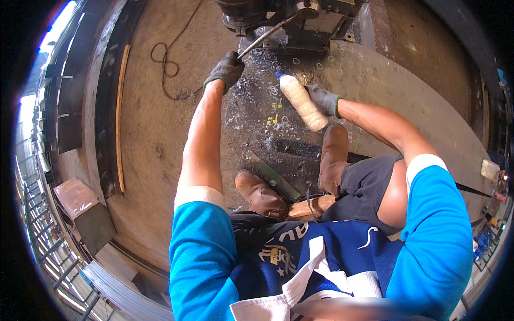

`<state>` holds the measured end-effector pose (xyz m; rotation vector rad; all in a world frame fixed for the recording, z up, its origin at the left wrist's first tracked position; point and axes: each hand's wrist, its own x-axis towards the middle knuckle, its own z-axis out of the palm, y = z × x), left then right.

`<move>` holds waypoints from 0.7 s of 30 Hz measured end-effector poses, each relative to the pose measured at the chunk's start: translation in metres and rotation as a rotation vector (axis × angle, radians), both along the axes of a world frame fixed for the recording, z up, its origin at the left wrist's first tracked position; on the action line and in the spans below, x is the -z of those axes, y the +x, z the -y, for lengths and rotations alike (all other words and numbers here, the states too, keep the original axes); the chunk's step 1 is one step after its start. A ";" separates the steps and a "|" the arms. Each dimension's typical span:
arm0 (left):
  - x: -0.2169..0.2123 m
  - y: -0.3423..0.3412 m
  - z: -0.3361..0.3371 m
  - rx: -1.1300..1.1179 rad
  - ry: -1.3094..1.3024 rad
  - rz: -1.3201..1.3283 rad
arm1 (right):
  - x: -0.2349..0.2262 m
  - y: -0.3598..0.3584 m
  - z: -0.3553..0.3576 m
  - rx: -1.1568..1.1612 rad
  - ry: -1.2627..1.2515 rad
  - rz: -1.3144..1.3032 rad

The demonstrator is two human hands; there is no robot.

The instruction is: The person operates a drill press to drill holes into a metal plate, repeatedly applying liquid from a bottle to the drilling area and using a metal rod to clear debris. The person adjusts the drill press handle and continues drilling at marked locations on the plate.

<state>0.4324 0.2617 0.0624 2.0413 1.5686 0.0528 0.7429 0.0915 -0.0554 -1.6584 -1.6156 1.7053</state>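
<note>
While crouched on big steel plate (407, 101), working two-handed at its far edge. Left hand (227, 69), dark knit glove, fingers wrapped tight round thin metal lever (265, 36) that slants up to dark boxy drill machine (300, 18) parked on plate's far edge. Right hand (323, 99), grey knit glove with green cuff, clamped on plastic bottle (301, 101): cylindrical, milky-white contents, blue cap, tilted with cap pointing toward machine base, body held just above plate. Plate surface dull grey, scuffed, rows of small chalk circles running toward its right edge, yellow marks near bottle. Bright curly metal swarf (251, 80) scattered on plate between both hands and round machine base. Brown leather boots (262, 195) planted on plate's near portion, worn and dusty; flat green-edged strip (273, 175) lying diagonal between them, wood block (309, 208) just behind. Dark cable (166, 67) looped on rough concrete floor (150, 134) beyond plate's left edge. Long thin wooden batten (121, 117) lying on floor further left, beside dark steel sections. Blue mesh-knit sleeves over white cuffs, dark shorts.
</note>
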 end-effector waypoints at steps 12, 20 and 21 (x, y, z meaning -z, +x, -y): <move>0.003 0.000 0.002 -0.019 0.001 -0.010 | -0.019 -0.002 0.001 -0.233 0.015 0.274; 0.002 0.001 0.002 -0.005 0.006 -0.015 | -0.016 -0.006 0.003 0.066 -0.015 0.252; 0.001 0.001 0.002 -0.007 0.004 -0.006 | -0.013 -0.005 0.003 0.175 -0.130 0.141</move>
